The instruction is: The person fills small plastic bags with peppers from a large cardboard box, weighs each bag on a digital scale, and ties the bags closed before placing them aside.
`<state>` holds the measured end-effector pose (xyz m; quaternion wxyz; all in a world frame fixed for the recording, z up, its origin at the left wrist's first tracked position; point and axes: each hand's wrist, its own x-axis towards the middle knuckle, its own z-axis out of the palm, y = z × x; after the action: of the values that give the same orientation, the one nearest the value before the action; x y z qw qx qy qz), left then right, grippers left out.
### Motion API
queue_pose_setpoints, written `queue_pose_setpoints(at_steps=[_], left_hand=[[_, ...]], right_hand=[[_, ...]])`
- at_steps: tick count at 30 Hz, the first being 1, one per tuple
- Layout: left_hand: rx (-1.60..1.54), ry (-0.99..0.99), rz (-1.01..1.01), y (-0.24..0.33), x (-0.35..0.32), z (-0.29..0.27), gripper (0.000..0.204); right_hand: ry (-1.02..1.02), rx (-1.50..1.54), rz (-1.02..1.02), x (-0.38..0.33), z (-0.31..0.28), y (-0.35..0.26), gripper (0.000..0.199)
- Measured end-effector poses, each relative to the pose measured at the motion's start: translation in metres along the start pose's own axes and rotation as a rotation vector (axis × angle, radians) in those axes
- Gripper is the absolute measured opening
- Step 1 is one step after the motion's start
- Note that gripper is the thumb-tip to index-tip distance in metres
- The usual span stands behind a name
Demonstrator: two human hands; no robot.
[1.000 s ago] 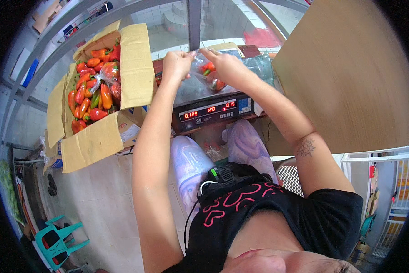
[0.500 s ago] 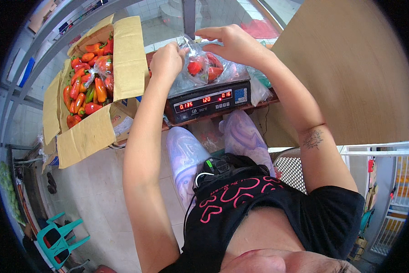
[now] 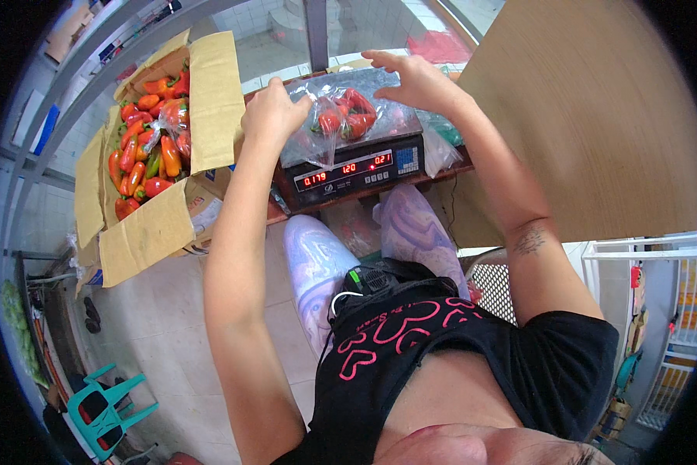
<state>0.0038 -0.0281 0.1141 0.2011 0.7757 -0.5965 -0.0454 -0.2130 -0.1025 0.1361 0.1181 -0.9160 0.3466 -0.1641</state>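
Observation:
A clear plastic bag (image 3: 323,147) with several red peppers (image 3: 357,124) in it rests on the metal pan of a black digital scale (image 3: 347,177), whose red digits are lit. My left hand (image 3: 275,115) is closed, pinching the bag's left side between thumb and fingers. To the right of the peppers, my right hand (image 3: 416,85) hovers over the pan with its fingers apart and nothing in them. Whether its fingertips brush the plastic I cannot tell.
An open cardboard box (image 3: 215,101) full of red, orange and green peppers stands left of the scale, with a bagged bunch (image 3: 175,115) on top. A wooden panel (image 3: 588,124) rises at the right. Farther off lies a green plastic chair (image 3: 100,411) at the lower left.
My left hand has shifted left, and my right hand has drawn away to the right. The bag has settled lower and spread wider on the pan. The scale's lit digits differ.

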Motion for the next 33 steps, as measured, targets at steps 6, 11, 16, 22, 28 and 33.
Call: queue_pose_setpoints(at_steps=[6,11,16,22,28,33], left_hand=[[-0.481,-0.11,0.275,0.016,-0.001,0.025,0.02],[-1.275,-0.269,0.403,0.036,-0.038,-0.007,0.033],[-0.942,-0.63,0.34,-0.015,-0.055,0.012,0.078],[-1.41,-0.942,0.244,0.037,-0.099,0.03,0.067],[-1.372,-1.06,0.439,0.076,-0.106,0.001,0.045],[-1.49,-1.252,0.465,0.063,-0.111,0.013,0.049]], right_hand=[[0.273,-0.479,-0.104,-0.004,0.123,0.017,0.104],[0.311,0.418,-0.176,0.011,0.146,0.04,0.027],[0.136,0.667,-0.328,-0.003,0.058,-0.043,0.023],[-0.015,1.043,-0.026,-0.01,-0.007,-0.099,0.038],[-0.118,1.026,0.137,-0.004,-0.033,-0.086,0.046],[-0.049,0.982,0.254,-0.006,-0.049,-0.062,0.046]])
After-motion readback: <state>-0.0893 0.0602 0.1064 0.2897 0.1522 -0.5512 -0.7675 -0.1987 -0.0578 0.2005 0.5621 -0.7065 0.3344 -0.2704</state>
